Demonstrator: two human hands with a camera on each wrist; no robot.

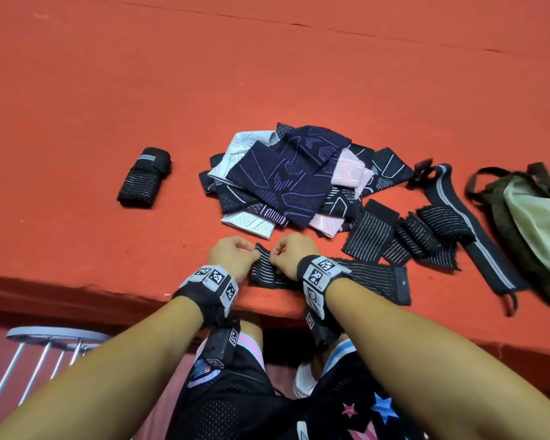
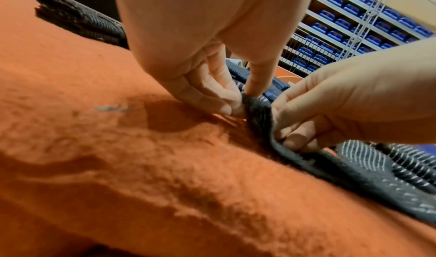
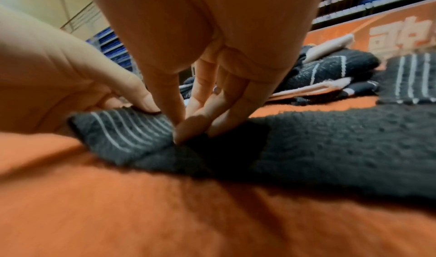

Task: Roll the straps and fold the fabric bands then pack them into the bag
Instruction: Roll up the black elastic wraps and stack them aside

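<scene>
A black strap with thin white stripes point(image 1: 372, 274) lies flat along the front of the orange table point(image 1: 108, 90). My left hand point(image 1: 251, 252) and right hand point(image 1: 275, 254) both pinch its left end, which is turned up and folded over. In the left wrist view the left hand point(image 2: 240, 100) pinches the raised strap end point(image 2: 259, 115). In the right wrist view the right hand point(image 3: 193, 130) presses the fold of the strap point(image 3: 127, 134). One rolled strap point(image 1: 145, 177) lies at the left. The fabric bands point(image 1: 283, 176) are heaped behind my hands. The bag point(image 1: 527, 223) lies at the far right.
Several loose black straps point(image 1: 410, 236) and a long strap with a grey stripe point(image 1: 458, 211) lie between the heap and the bag. The table's front edge point(image 1: 77, 290) runs just under my wrists. A metal stool point(image 1: 54, 336) stands below at the left.
</scene>
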